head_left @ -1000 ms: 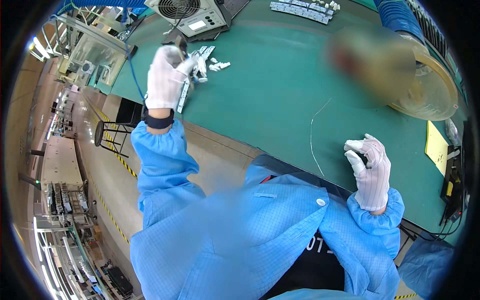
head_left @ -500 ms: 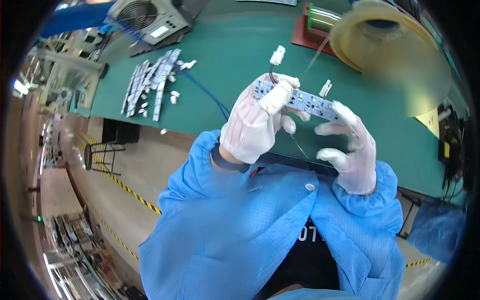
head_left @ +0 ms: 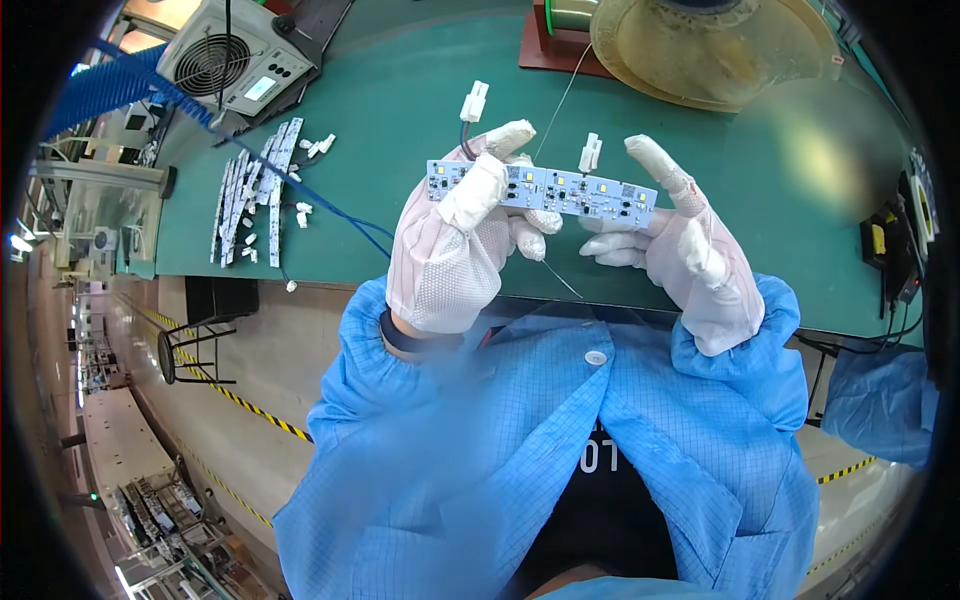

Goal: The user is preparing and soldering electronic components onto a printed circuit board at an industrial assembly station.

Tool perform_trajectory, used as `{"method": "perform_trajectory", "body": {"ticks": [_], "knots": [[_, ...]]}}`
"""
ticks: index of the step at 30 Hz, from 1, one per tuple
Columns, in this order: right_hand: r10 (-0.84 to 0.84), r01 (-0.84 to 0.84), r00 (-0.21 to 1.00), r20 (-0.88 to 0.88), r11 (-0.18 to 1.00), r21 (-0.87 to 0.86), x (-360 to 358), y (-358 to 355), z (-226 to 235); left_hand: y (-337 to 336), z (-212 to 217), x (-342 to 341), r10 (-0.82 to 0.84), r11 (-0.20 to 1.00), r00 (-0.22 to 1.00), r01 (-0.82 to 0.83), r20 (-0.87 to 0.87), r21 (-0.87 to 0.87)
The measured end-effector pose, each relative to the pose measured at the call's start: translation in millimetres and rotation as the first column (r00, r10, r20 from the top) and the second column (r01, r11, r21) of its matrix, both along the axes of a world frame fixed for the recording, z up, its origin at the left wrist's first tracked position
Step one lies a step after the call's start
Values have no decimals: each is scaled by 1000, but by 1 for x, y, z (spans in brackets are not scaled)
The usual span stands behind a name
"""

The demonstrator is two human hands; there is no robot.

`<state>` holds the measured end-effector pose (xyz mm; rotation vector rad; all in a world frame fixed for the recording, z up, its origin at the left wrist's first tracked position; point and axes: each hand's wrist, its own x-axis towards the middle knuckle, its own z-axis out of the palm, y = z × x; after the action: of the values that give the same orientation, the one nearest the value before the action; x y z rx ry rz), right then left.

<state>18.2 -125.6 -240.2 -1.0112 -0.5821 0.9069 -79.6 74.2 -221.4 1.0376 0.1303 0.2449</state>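
A white LED circuit board strip is raised above the bench, its component side facing up. My left hand, in a white glove, grips its left part with the thumb on top. Two white connectors on short leads rise behind the strip: one connector near the left end, another connector further right. A thin wire, like solder, passes by the left fingers. At the strip's right end my gloved right hand is open, index finger and thumb apart. Its other fingers reach below the strip; contact there is unclear.
Several LED strips with loose white connectors lie on the green bench to the left. A grey unit with a fan stands far left, near a blue cable. A wire spool and a yellowed funnel hood are at the back.
My right hand has turned, moving its index finger and thumb off the strip's right end and spreading them. The strip stays in my left hand. The whole view has shifted.
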Motion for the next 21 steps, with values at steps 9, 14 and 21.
{"method": "perform_trajectory", "body": {"ticks": [9, 14, 21], "knots": [[-186, 191, 982, -42, 947, 258, 6, 0, -13, -8, -1, -4, -61, 998, 998, 61, -2, 4], [-379, 365, 923, 68, 916, 165, 0, -7, 6, -4, 5, -5, -42, 999, 999, 42, 15, -6], [-569, 694, 380, 729, 697, 182, -5, 9, 33, -3, 8, -4, -177, 890, 980, 199, -91, 410]]}}
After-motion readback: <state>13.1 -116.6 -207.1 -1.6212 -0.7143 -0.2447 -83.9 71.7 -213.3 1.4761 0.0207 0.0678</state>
